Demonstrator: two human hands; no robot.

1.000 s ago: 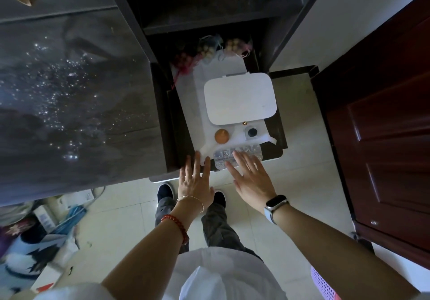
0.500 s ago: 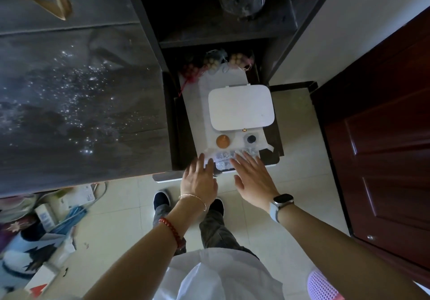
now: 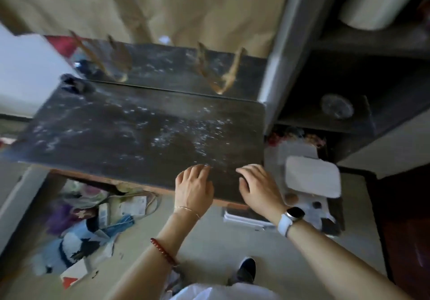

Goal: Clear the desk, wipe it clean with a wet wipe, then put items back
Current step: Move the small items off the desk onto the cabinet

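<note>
I see the dark bench [image 3: 139,132] spread across the middle of the head view, its top bare and speckled with pale wet-looking flecks, thickest toward its right half. Both of my hands are over its near right corner. My left hand [image 3: 194,187] lies palm down above the near edge, fingers loosely bent and reaching onto the top, holding nothing; whether the fingertips touch the surface I cannot tell through the blur. My right hand [image 3: 259,190] sits just beside it, closer to the right edge, fingers likewise relaxed and a little curled, empty, with a white-strapped watch [image 3: 290,219] on the wrist. A red bead bracelet [image 3: 162,251] circles the left forearm.

Off the bench's right edge, lower down, an open drawer [image 3: 325,220] holds a white flat box [image 3: 313,176], with a small orange round thing [image 3: 291,197] just in front of it. Above the drawer a dark shelf carries a round glassy object [image 3: 336,106].

On the floor under the bench's near left part lies a heap of papers, packets and cloth [image 3: 93,225]. Two tan wooden pieces [image 3: 221,74] stand at the bench's far edge, against a beige curtain.
</note>
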